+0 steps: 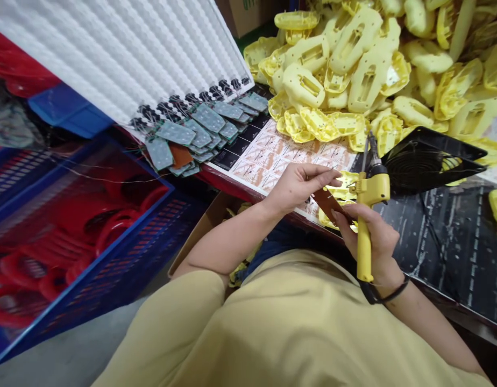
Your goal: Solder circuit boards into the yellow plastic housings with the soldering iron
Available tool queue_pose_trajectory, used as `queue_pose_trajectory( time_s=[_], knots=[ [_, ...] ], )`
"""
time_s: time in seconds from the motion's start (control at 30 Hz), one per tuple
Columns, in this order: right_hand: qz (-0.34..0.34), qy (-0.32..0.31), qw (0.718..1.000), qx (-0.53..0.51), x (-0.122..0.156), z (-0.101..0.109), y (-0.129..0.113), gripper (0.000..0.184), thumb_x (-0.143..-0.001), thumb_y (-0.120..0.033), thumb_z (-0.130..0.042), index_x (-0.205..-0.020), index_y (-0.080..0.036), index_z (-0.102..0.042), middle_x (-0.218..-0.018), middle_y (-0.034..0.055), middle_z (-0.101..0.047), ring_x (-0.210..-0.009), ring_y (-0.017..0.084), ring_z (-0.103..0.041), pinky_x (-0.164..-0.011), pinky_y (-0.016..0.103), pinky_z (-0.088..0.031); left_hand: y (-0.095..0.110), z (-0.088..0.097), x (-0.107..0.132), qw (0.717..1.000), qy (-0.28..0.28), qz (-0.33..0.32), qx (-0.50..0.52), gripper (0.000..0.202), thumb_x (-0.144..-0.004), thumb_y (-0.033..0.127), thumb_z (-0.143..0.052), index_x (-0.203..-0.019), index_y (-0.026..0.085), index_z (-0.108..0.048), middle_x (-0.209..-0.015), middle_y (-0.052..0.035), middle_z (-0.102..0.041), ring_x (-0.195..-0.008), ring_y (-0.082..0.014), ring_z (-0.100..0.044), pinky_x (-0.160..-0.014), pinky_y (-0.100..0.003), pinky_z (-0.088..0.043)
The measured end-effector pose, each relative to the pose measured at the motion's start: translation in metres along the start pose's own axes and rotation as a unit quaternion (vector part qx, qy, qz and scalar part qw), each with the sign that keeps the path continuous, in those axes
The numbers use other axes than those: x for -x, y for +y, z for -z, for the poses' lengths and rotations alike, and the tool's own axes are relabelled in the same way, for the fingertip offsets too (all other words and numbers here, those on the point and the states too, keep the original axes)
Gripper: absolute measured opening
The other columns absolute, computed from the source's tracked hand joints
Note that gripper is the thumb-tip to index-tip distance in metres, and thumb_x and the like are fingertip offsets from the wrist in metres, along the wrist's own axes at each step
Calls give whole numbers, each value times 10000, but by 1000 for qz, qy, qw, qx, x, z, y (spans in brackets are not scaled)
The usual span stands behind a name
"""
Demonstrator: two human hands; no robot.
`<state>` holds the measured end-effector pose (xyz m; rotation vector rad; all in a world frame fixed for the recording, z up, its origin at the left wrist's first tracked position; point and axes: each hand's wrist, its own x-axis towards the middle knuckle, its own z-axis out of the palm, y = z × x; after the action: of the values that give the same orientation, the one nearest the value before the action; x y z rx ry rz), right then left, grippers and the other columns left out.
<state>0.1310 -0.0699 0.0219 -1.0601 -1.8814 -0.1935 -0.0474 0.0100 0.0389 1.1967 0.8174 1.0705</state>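
My right hand [373,236] is closed round the handle of a yellow soldering iron [367,215], whose tip points up and away. Its thumb also rests on a small brown circuit board [327,203]. My left hand [300,183] pinches the upper edge of that same brown board, fingers curled. Under the board lies a yellow plastic shell part [341,188], partly hidden by both hands.
A big heap of yellow plastic housings [373,64] fills the back right. Grey-green circuit boards [200,131] with wires lie in a row at left, beside a white ribbed sheet [123,54]. A black fan [426,161] stands right. A blue crate with red parts [71,236] sits lower left.
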Motion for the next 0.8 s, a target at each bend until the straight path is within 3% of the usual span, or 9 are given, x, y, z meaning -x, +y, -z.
queue_pose_trajectory(
  time_s=[0.13,0.2,0.3,0.4,0.5,0.6,0.7,0.8],
  knots=[
    [42,-79,996,-4,10,21,20,345,-900,-281,-810,-1203,-256,-648,-925,5,-802,-752,175,-766,-696,268,-594,14,10,-3,999,-29,20,-29,508,-773,638,-859,-974,173,-841,-793,-40,-797,-735,-163,-767,-699,-256,-614],
    [39,-124,991,4,15,35,36,370,-913,-334,-796,-1231,-256,-626,-1074,56,-804,-897,220,-785,-800,338,-621,25,16,-8,990,-87,25,-110,396,-823,540,-846,-970,172,-845,-719,-28,-762,-666,-149,-736,-633,-236,-571],
    [40,-177,983,12,26,52,57,352,-948,-353,-750,-1251,-253,-600,-1219,88,-775,-1077,252,-764,-968,437,-608,34,16,-15,948,-208,11,-243,179,-816,341,-841,-861,168,-843,-685,-17,-754,-638,-131,-702,-640,-221,-532],
    [31,-197,980,13,40,54,64,249,-975,-322,-712,-1203,-255,-636,-1126,58,-787,-975,208,-766,-898,383,-617,28,4,-17,892,-275,-37,-356,57,-807,226,-799,-810,173,-819,-693,2,-757,-651,-115,-687,-671,-207,-503],
    [1,-173,984,44,52,44,57,159,-961,-291,-727,-1113,-253,-697,-915,17,-769,-773,157,-728,-732,287,-590,12,-11,-16,830,-284,-93,-472,75,-845,167,-735,-824,181,-805,-756,-11,-778,-726,-138,-708,-730,-232,-502],
    [-20,-145,987,61,53,35,45,162,-945,-305,-752,-1094,-253,-719,-847,7,-752,-730,151,-716,-703,268,-578,-2,-18,-15,774,-272,-113,-560,153,-874,133,-672,-882,194,-811,-863,-36,-807,-835,-182,-735,-802,-276,-516],
    [-25,-100,994,36,47,46,35,183,-924,-272,-780,-1097,-270,-720,-830,-21,-767,-659,128,-699,-653,245,-558,-9,-19,-13,760,-264,-102,-585,171,-888,145,-654,-922,196,-814,-907,-42,-810,-872,-200,-741,-822,-295,-523],
    [-34,-88,995,29,53,81,31,170,-952,-313,-751,-1118,-283,-733,-816,-31,-779,-651,140,-706,-649,260,-557,-11,-18,-11,769,-260,-103,-575,170,-898,156,-652,-940,189,-813,-932,-50,-809,-899,-205,-743,-834,-300,-525]
  ],
)
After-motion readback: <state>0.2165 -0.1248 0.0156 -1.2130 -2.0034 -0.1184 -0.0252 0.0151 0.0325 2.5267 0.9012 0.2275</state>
